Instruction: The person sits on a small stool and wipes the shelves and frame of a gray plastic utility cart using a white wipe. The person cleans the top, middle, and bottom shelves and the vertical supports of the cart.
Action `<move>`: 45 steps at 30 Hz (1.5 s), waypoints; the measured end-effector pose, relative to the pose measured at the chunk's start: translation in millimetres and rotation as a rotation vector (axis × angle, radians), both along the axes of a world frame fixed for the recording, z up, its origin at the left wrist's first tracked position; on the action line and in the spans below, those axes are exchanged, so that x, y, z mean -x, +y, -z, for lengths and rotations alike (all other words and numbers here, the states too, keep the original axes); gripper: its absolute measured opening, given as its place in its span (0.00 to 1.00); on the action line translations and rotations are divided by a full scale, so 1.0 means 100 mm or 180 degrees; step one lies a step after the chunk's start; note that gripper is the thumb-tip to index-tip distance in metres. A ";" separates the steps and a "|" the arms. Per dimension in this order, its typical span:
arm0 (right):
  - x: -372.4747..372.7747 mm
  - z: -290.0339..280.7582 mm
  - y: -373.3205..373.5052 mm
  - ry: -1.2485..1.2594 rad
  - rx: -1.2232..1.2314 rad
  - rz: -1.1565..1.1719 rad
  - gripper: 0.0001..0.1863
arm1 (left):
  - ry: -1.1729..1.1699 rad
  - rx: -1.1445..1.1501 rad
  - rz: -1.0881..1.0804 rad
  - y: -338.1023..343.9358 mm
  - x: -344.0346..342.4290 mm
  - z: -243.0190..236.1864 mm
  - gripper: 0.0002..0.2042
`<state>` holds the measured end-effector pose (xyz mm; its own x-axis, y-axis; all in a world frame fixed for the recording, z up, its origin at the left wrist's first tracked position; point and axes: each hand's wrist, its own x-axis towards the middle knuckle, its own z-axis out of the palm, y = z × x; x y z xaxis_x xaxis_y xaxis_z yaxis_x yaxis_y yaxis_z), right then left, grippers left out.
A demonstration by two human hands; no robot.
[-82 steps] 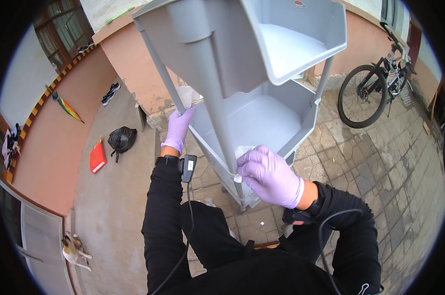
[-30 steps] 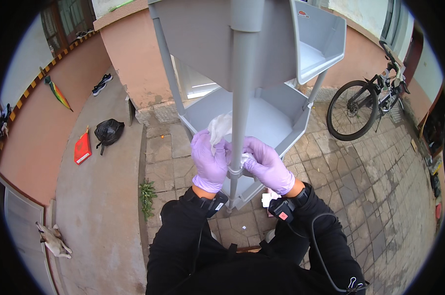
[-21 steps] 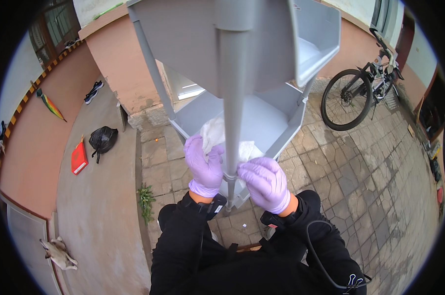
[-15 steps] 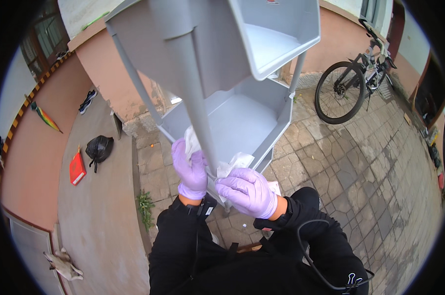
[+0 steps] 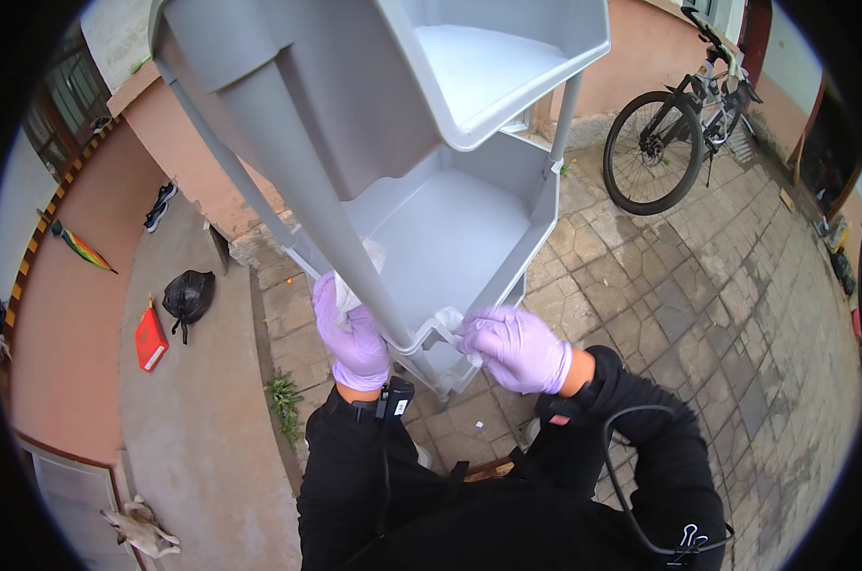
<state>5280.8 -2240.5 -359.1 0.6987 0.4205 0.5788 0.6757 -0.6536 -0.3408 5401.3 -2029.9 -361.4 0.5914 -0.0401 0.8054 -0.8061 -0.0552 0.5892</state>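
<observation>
A grey plastic tiered storage rack (image 5: 307, 171) stands before me, its round post leaning across the view. Its lower tray (image 5: 459, 228) has a raised rim. My left hand (image 5: 355, 343), in a purple glove, is left of the post, closed on a crumpled white wipe (image 5: 347, 293) whose far end lies over the tray's edge. My right hand (image 5: 518, 350), gloved the same way, is at the near right rim of that tray. Its fingers pinch another white wipe (image 5: 447, 320) against the rim. The fingertips of the right hand are slightly blurred.
A bicycle (image 5: 673, 143) stands at the far right on stone paving (image 5: 669, 314). Along a raised concrete strip at left lie a black plastic bag (image 5: 189, 297), a red object (image 5: 151, 341) and shoes (image 5: 160, 206). A dog (image 5: 141, 529) lies at lower left.
My right hand has moved right along the tray's rim with its wipe. The left hand stays beside the post with its wipe. The rack's upper part appears farther left in the view.
</observation>
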 end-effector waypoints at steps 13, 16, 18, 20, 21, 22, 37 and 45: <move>-1.33 -0.70 -0.09 0.1749 0.0380 -0.0536 0.15 | -0.0427 -0.0836 -0.0271 0.10 -0.04 -0.10 0.19; -1.45 -0.52 0.22 0.3414 0.0362 -0.1227 0.16 | -0.0428 -0.0669 -0.0320 0.11 -0.06 -0.10 0.19; -1.41 -0.40 0.26 0.3998 0.0325 -0.1582 0.16 | -0.0381 -0.0386 -0.0123 0.15 -0.05 -0.11 0.19; -1.33 -0.35 0.17 0.3728 0.1030 -0.1885 0.23 | -0.0396 -0.0547 -0.0122 0.19 -0.06 -0.14 0.18; -1.27 -0.35 0.06 0.3777 0.1182 -0.1656 0.22 | -0.0475 -0.0654 -0.0107 0.22 -0.06 -0.16 0.17; -1.22 -0.41 -0.13 0.3739 0.1349 -0.1454 0.22 | -0.0524 -0.0704 -0.0014 0.22 -0.06 -0.18 0.17; -1.84 -0.06 -0.09 0.1564 0.1855 -0.0928 0.27 | -0.0857 -0.0592 -0.0317 0.08 0.02 -0.37 0.19; -2.70 -0.19 -0.65 0.2726 0.2890 0.1270 0.26 | -0.0918 -0.0642 -0.0310 0.04 -0.01 -0.32 0.18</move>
